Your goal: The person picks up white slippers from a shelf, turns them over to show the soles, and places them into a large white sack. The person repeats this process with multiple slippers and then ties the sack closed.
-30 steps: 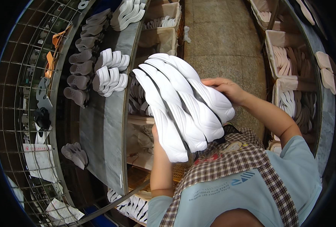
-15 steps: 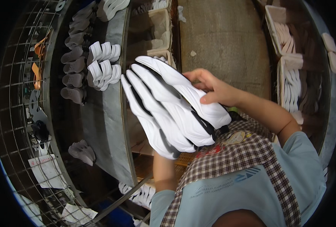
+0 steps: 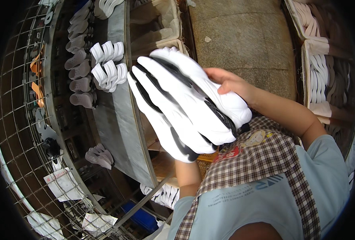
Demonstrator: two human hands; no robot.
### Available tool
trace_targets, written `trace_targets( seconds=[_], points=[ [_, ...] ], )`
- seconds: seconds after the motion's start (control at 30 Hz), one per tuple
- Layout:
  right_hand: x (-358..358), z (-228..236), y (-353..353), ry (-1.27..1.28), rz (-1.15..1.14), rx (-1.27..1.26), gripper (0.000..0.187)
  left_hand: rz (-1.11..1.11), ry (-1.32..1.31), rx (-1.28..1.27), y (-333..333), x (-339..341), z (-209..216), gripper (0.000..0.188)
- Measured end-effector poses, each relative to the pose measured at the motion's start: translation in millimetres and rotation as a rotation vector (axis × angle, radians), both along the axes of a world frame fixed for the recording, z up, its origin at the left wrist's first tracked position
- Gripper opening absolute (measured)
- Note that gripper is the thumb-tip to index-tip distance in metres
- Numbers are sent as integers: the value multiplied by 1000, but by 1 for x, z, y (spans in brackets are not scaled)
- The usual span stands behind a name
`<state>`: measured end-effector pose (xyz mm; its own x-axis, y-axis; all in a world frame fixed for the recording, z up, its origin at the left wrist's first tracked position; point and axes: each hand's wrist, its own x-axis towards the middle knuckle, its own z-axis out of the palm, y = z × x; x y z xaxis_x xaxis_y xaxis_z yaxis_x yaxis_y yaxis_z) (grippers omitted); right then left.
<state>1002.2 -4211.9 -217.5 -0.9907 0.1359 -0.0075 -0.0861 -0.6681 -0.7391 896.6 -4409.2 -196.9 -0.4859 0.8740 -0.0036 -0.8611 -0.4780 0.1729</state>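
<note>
A fanned bundle of white shoe soles [image 3: 177,104], several side by side with black and grey inner parts showing, is held up in front of me. My right hand [image 3: 231,86] is closed on the rightmost sole, thumb on its near face and fingers over its far edge. My left forearm [image 3: 187,176] rises behind the bundle's lower end. My left hand is hidden behind the soles, so its fingers cannot be seen.
Left of me runs a metal shelf [image 3: 119,132] with white soles [image 3: 107,52] and a row of grey soles [image 3: 81,80]. Beyond it stands a wire mesh [image 3: 21,132]. Lined bins with soles [image 3: 315,76] are at the right. An empty-looking lined bin [image 3: 161,24] sits ahead.
The bundle and my right hand have shifted slightly to the right, and the soles have tilted a little. The view has moved slightly too. My grip looks the same.
</note>
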Motion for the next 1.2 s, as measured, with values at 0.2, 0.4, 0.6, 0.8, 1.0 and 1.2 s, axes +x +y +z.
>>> trace_targets(
  seconds=[0.2,0.4,0.6,0.8,1.0,1.2],
  points=[
    [5,-37,-6,127,161,-908,67,29,-12,45,4,-2,-11,54],
    [18,-32,7,209,212,-965,66,-19,1,287,11,-8,-9,71],
    [3,-29,-1,99,151,-311,80,-24,158,-462,20,-16,62,60],
    [-3,-51,-27,87,279,-819,72,161,159,-44,4,-20,26,28],
    [-9,-54,-38,21,449,-1049,67,302,17,264,-46,0,5,22],
    [-16,-45,-50,-25,526,-999,69,353,85,238,-76,1,8,27]
  ],
)
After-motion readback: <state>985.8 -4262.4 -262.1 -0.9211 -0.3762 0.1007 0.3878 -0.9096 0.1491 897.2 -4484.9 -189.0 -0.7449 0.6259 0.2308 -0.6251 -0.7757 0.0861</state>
